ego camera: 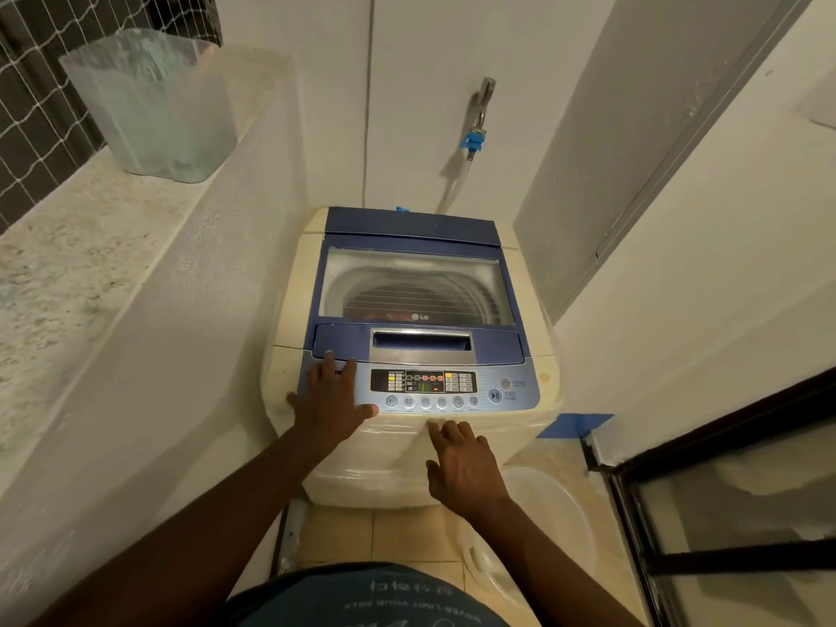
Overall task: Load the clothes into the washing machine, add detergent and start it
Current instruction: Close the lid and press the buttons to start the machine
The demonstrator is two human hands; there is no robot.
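A cream top-load washing machine [298, 282] with a blue lid [411, 224] stands in the corner, its lid down. Through the lid's window [414, 282] I make out the drum and some reddish clothes. The control panel [423, 382] has lit red and green indicators, and the start/pause button [495, 395] sits at its right. My left hand [332, 393] rests flat on the panel's left end with fingers spread. My right hand [463, 463] hovers with straight fingers just below the machine's front edge, holding nothing.
A clear plastic container [154, 106] stands on the stone ledge [68, 246] at left. A tap with a blue hose connector [472, 140] is on the wall behind the machine. A white plastic tub [565, 518] sits on the floor at right, beside a black-framed glass door [724, 513].
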